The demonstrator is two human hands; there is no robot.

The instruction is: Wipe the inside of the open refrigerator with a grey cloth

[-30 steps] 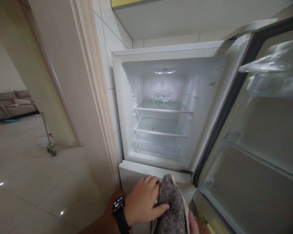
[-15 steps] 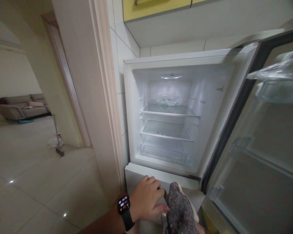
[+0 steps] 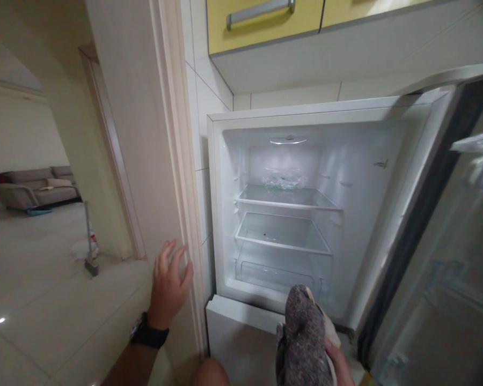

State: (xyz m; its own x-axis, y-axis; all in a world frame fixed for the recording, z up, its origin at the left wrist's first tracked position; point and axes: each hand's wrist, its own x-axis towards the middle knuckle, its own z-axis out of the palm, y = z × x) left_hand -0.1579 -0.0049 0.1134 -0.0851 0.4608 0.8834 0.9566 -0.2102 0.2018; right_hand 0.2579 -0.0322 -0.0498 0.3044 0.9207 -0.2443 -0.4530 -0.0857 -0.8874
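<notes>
Speckled grey cloth in the right hand, well apart from the left.
The right hand (image 3: 338,363) gripped the cloth (image 3: 306,340) along its right side, before the open refrigerator (image 3: 330,114). The left hand (image 3: 169,284) was open, fingers loosely curled, beyond the cloth's left, near the door frame (image 3: 180,177).

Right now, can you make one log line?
left grip: open, holding nothing; right grip: holding gray cloth; fridge door: open; crumpled plastic: upper shelf

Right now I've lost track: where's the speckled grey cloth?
In the head view, the speckled grey cloth is low, right of centre, in the right hand before the open fridge.
</notes>
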